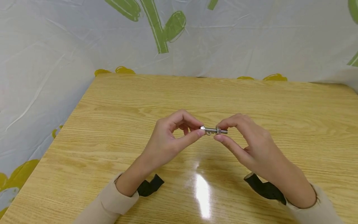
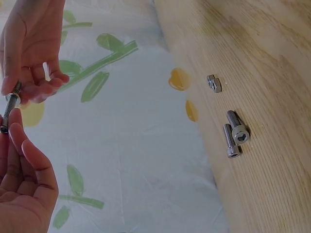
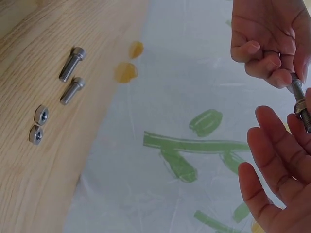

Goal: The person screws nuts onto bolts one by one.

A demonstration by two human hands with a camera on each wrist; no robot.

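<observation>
Between both hands, above the table, a silvery bolt [image 1: 210,130] lies almost level with a hex nut [image 1: 219,131] on its threaded shank. My left hand [image 1: 169,140] pinches the bolt's head between thumb and index finger. On the other side my right hand [image 1: 253,143] has its thumb and fingertips at the nut, gripping it; the threaded end sticks out past it. Two socket-head bolts [image 2: 238,130] lie side by side on the table in the left wrist view. Close by are two loose nuts [image 3: 38,124], clearest in the right wrist view.
The wood-grain table [image 1: 126,102] reaches back to a pale plastic sheet [image 1: 223,46] printed with green stems and yellow shapes. More sheeting hangs at the left side. Black straps [image 1: 151,185] show at both wrists, by the beige sleeves [image 1: 118,197].
</observation>
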